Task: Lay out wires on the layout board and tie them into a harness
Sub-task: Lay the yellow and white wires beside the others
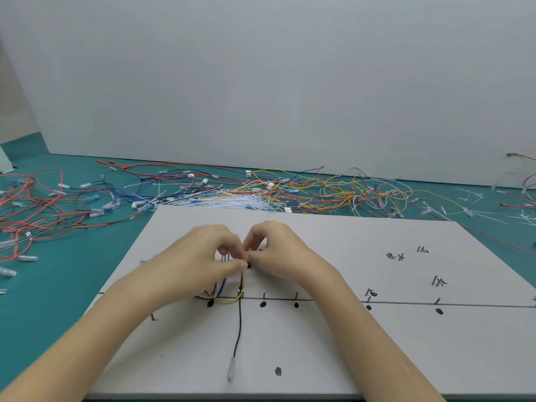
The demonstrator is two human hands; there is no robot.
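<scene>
A white layout board (333,343) with nails, a drawn line and black dots lies in front of me. A small bundle of yellow, purple and black wires (229,297) loops round the nails near its middle. My left hand (203,253) and my right hand (275,250) meet fingertip to fingertip above the bundle, both pinching it at the same spot (246,264). What sits between the fingertips is too small to make out. One black wire (238,329) runs down the board to a clear terminal (231,368).
Behind the board lies a long tangle of loose red, blue, yellow and black wires (261,190) on the teal table. White cable ties (232,200) sit in a pile at the board's far edge. Cut tie scraps (475,198) lie at the right. A white wall stands behind.
</scene>
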